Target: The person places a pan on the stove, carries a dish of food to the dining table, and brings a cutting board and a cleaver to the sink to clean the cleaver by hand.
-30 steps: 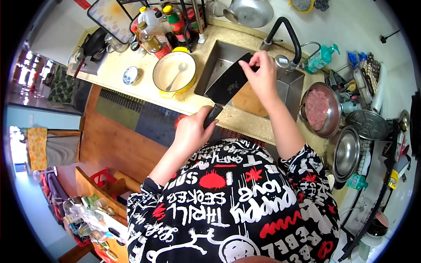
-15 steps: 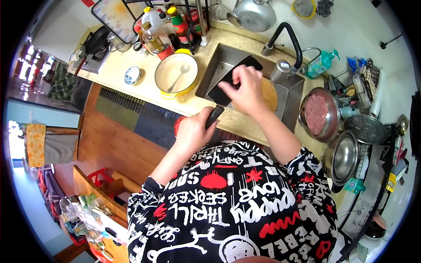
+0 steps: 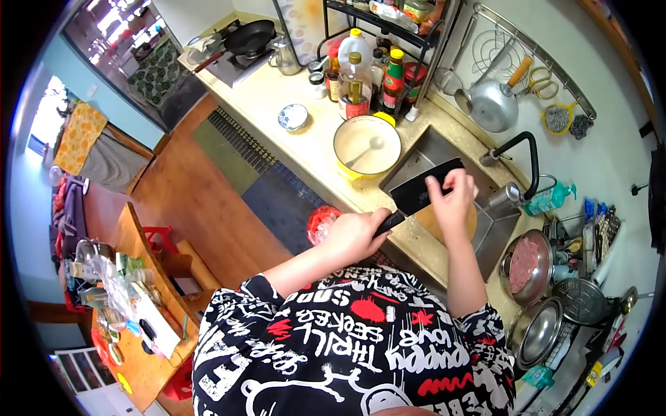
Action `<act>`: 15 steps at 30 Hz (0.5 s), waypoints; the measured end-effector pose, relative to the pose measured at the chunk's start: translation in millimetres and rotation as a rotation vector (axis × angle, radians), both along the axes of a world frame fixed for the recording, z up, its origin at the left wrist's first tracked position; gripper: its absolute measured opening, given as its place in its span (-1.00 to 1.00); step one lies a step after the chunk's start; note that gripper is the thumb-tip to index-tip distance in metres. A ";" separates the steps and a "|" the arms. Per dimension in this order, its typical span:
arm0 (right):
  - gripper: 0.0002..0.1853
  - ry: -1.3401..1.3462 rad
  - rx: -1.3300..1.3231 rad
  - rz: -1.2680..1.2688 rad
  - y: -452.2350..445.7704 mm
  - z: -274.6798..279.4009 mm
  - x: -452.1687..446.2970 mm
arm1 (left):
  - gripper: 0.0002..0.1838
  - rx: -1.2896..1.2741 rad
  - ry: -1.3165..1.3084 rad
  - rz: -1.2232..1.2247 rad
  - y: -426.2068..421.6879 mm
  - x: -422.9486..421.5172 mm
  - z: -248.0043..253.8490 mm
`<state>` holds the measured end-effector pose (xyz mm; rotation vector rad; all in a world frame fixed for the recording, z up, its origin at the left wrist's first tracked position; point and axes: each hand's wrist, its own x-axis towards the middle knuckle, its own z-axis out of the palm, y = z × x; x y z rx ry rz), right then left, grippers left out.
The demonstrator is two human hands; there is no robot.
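My left hand [image 3: 352, 233] is closed around the black handle of a cleaver [image 3: 416, 195], held over the front edge of the sink [image 3: 501, 236]. The dark, broad blade points right and away from me. Over the blade's far half is my right hand [image 3: 454, 208], its thumb stretched apart from the bent fingers. Nothing shows in it; whether the fingertips touch the blade is hard to tell. Beneath, a round wooden board [image 3: 463, 225] lies in the sink, partly hidden by the hand. Left of the sink stands a yellow-handled pot [image 3: 340, 154] with a spoon [image 3: 368, 149] in it.
A patterned bowl [image 3: 293, 116] and several bottles [image 3: 393, 82] stand on the counter [image 3: 277, 87]. Right of the sink are a metal bowl of raw minced meat [image 3: 527, 267] and another metal bowl [image 3: 538, 333]. The black faucet [image 3: 533, 163] arches over the sink's back.
The camera view has turned left, shifting the counter right in the picture. The cleaver stays in my left hand. My right hand's fingers are less curled over the blade.
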<state>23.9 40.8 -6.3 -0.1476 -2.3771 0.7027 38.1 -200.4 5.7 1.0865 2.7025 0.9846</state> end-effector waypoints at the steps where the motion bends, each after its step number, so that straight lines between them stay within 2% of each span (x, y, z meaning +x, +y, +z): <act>1: -0.56 -0.022 0.027 0.007 -21.3 5.6 4.0 | -0.65 0.001 0.004 0.005 -8.5 -2.0 0.6; 3: -0.57 -0.025 0.020 0.157 -58.5 7.3 7.8 | -0.65 0.005 0.017 0.019 -27.1 -7.2 -0.1; 7: -0.64 0.060 -0.009 0.092 -84.6 -5.3 -14.3 | -0.66 0.010 0.024 0.041 -68.0 -10.7 -2.6; 10: -0.68 0.091 -0.011 0.162 -114.4 -1.1 -20.6 | -0.67 0.054 0.038 0.165 -94.4 2.6 1.0; 13: -0.67 0.138 -0.041 0.352 -163.4 -5.0 -23.2 | -0.64 0.068 0.040 0.324 -113.1 16.7 8.7; 15: -0.65 0.185 -0.217 0.433 -196.1 -19.2 -30.4 | -0.64 0.021 -0.004 0.447 -126.8 22.8 17.4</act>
